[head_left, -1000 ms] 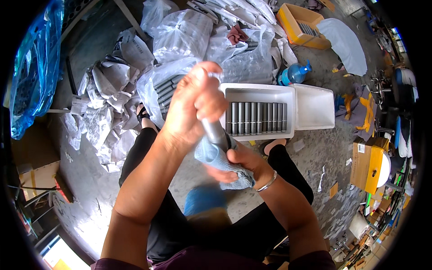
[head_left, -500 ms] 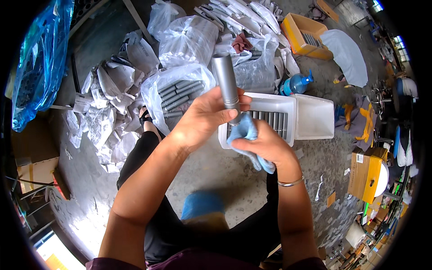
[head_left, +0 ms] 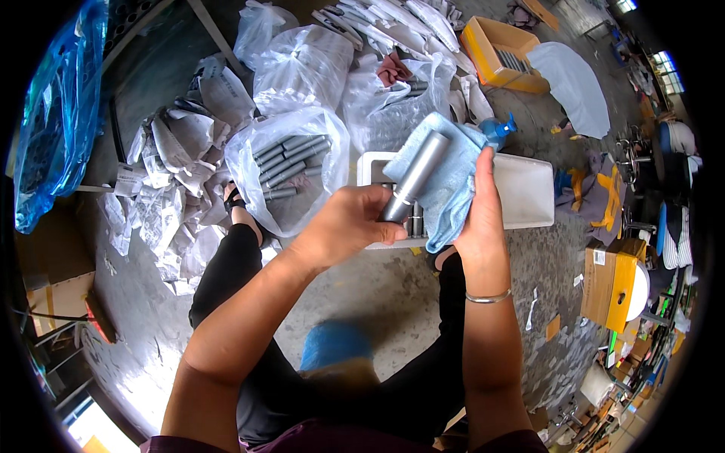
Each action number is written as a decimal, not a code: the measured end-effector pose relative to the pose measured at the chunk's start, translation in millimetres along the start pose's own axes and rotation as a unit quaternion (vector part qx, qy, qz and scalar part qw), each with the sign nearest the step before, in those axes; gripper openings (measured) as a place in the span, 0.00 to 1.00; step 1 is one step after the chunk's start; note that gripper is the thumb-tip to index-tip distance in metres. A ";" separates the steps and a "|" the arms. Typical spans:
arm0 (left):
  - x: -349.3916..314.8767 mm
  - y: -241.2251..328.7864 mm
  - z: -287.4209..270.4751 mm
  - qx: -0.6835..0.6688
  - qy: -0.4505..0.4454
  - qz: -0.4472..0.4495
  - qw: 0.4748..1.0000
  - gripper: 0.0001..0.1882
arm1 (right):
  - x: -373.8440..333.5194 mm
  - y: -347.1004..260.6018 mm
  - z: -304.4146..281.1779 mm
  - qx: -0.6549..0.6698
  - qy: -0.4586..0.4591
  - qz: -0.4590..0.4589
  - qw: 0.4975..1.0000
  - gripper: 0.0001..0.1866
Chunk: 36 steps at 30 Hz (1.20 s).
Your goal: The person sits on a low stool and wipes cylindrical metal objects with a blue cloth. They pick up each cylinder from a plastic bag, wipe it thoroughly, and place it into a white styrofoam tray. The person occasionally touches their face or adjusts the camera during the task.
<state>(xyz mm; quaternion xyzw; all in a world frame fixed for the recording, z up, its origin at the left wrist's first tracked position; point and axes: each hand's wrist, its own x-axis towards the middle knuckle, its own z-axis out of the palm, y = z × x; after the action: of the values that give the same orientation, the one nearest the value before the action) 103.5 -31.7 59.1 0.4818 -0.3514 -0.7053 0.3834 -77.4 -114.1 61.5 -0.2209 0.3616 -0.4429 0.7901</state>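
Observation:
My left hand (head_left: 349, 226) is closed round the lower end of a grey metal tube (head_left: 420, 172), thumb and fingers pinching it. The tube tilts, its upper end leaning away to the right. Behind it a light blue cloth (head_left: 462, 162) is spread over my right hand (head_left: 485, 215), the tube resting against it. The right thumb points up at the cloth's edge; the other fingers are hidden by the cloth. Below the hands stands a white plastic bin (head_left: 370, 164) with similar tubes in it, partly covered by my hands and the cloth.
A clear plastic bag (head_left: 240, 155) of grey tubes (head_left: 291, 162) lies ahead to the left, near crumpled paper (head_left: 177, 143). Another white bin (head_left: 529, 195) and a blue pump bottle (head_left: 492, 130) are on the right. A yellow-sided box (head_left: 479, 57) sits farther back.
The tube has swung from nearly upright to a rightward tilt. My left hand has shifted down to its lower end. The cloth, bunched round that end before, is spread on my opened-out right hand.

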 end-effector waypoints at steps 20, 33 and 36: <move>3.7 -5.5 9.2 -0.028 -0.021 -0.004 0.999 0.23 | 5.2 -11.6 -11.8 -0.031 0.023 -0.075 0.996 0.29; 3.2 -9.4 8.2 -0.110 -0.027 0.009 0.994 0.21 | 5.9 -12.9 -10.1 0.018 0.010 -0.050 0.999 0.28; 3.7 -8.3 8.2 -0.102 -0.023 0.003 0.995 0.23 | 5.6 -11.6 -9.6 0.010 0.016 -0.040 0.999 0.28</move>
<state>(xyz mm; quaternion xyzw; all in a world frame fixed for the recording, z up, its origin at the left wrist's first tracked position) 93.2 -30.0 52.8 0.4226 -0.2880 -0.7472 0.4245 -89.2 -125.1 61.1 -0.2199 0.3604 -0.4814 0.7681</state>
